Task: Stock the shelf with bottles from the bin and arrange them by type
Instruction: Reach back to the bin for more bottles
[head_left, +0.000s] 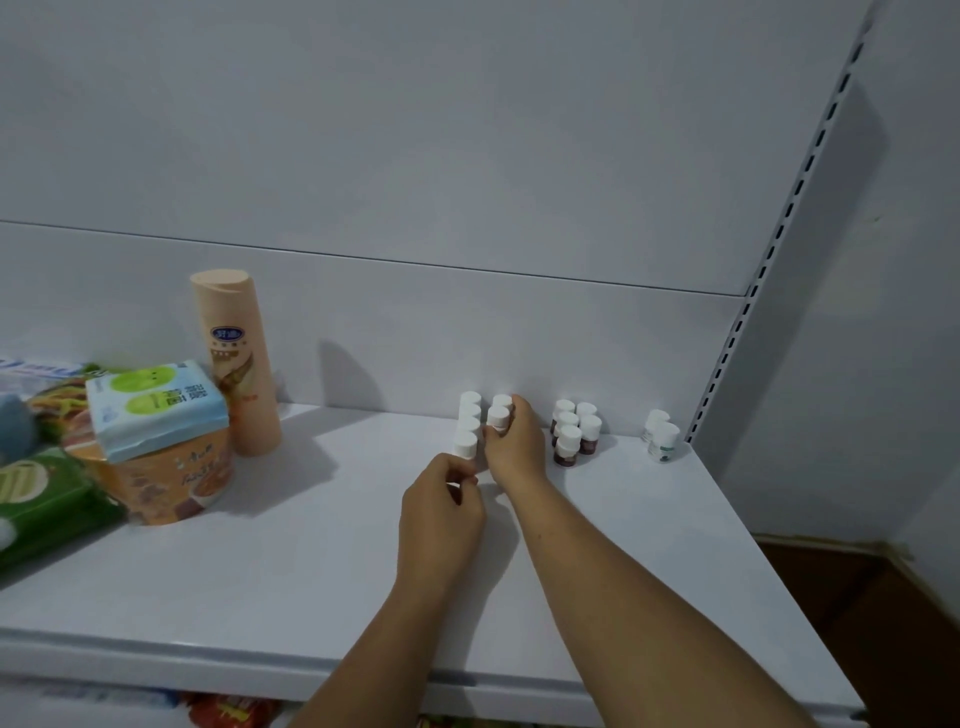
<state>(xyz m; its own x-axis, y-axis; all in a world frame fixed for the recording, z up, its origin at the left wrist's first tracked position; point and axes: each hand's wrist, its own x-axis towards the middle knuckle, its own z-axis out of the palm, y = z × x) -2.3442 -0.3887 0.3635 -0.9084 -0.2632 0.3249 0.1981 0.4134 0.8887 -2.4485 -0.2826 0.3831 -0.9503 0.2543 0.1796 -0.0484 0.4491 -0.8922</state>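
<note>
The right grip (514, 447) clasped a white-capped bottle (497, 415) on the shelf (311, 571), seemingly aligning its type apart from brown bottles (571, 439) at 3 o'clock; whether the curled left grip (441, 514) at 6 o'clock held anything was unclear.

Shelf board (234, 582) lies bare from five to eight o'clock; small bottles (569, 439) crowd the back wall (415, 338) at twelve to two; tall bottle (236, 358) and noodle cup (156, 483) block ten.

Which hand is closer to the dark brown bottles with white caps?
Right. The right hand sits just left of the brown bottles; the left hand is farther left, toward the front of the shelf.
</note>
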